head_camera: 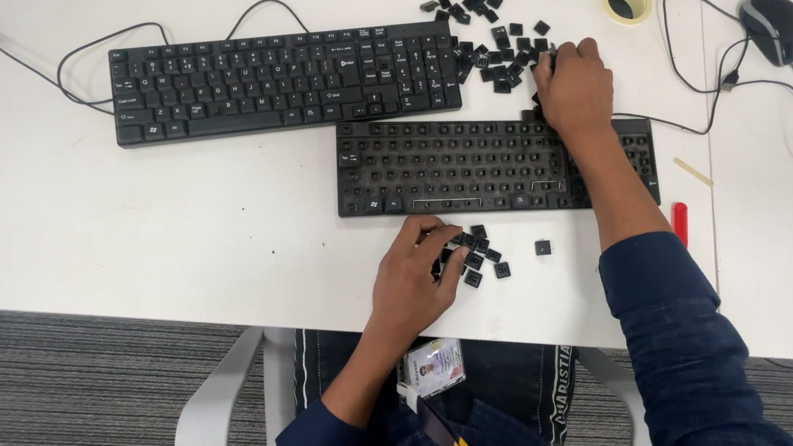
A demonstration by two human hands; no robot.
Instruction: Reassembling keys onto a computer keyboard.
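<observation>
On the white bench (116,237) lie two black keyboards. The far keyboard (283,80) has all its keys and sits toward the back, its cable trailing off to the left. The near keyboard (470,165) lies just in front of it and further right, with most of its keys off, so rows of bare sockets show. The left hand (418,276) rests on the bench just in front of the stripped keyboard, fingers curled loosely over a small cluster of loose keys (479,255); whether it pinches one I cannot tell. A single key (543,247) lies a little to the right of that cluster. The right hand (573,85) reaches across the right end of the stripped keyboard, fingers bent down at the edge of a bigger scatter of keys (481,11) behind it; its grip is hidden too. Further right are a roll of tape (626,0), a black mouse (774,27) with its tangled cable, and a red tool (681,221) by the forearm.
</observation>
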